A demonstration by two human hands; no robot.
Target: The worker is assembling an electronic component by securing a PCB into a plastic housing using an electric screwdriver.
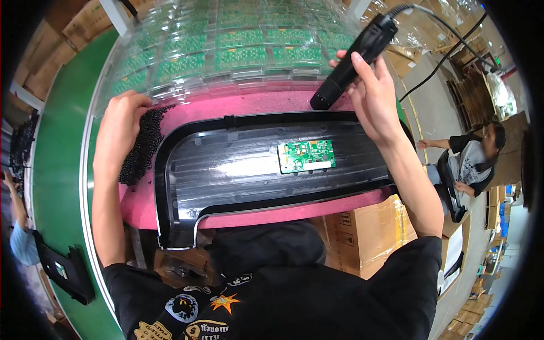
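My right hand (371,93) is wrapped round a black electric screwdriver (358,54), held tilted with its lower end over the far right of the pink mat (243,105). A cable runs from its top end. My left hand (118,130) is at the left edge of a heap of small black screws (146,141), fingers curled together at the heap's far end; what they pinch, if anything, is hidden. Between my arms lies a long black plastic housing (226,161), its hollow side up. A green circuit board (307,156) sits inside it, right of the middle.
Clear plastic trays of green circuit boards (238,55) are stacked behind the mat. A green conveyor belt (62,153) runs along the left, carrying another black housing (65,266). Cardboard boxes (362,232) stand below the mat. A co-worker (473,156) is at the right, another (22,243) at far left.
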